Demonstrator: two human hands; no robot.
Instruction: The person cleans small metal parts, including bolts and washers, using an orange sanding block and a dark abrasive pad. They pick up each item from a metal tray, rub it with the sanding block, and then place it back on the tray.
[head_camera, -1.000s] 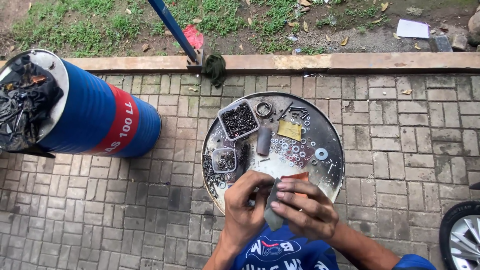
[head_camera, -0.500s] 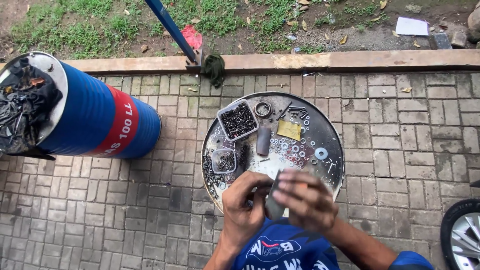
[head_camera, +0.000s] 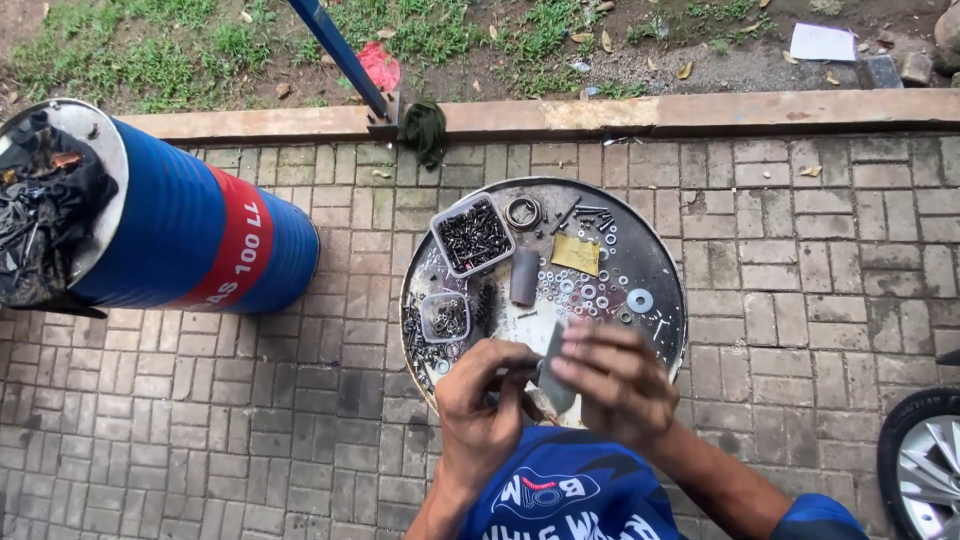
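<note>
My left hand (head_camera: 485, 400) and my right hand (head_camera: 618, 378) meet over the near edge of a round metal drum top (head_camera: 660, 262). Between them they hold a flat grey piece (head_camera: 552, 372), upright and slightly tilted. My right hand wraps its right side; my left hand pinches its lower left edge. On the drum top lie a clear tub of dark screws (head_camera: 473, 235), a smaller clear tub (head_camera: 446, 316), a short grey tube (head_camera: 524, 276), a yellow scrap (head_camera: 576, 254), a bearing ring (head_camera: 522, 212) and several washers (head_camera: 590, 292).
A blue drum with a red band (head_camera: 195, 240) stands at the left, its top full of black scrap. A blue pole (head_camera: 340, 52) rises from the concrete kerb (head_camera: 620, 114), a dark rag (head_camera: 425, 130) beside it. A vehicle wheel (head_camera: 922, 462) shows at bottom right. Brick paving surrounds everything.
My hands have shifted slightly and turned the grey piece more upright between them. The things on the drum top have not moved.
</note>
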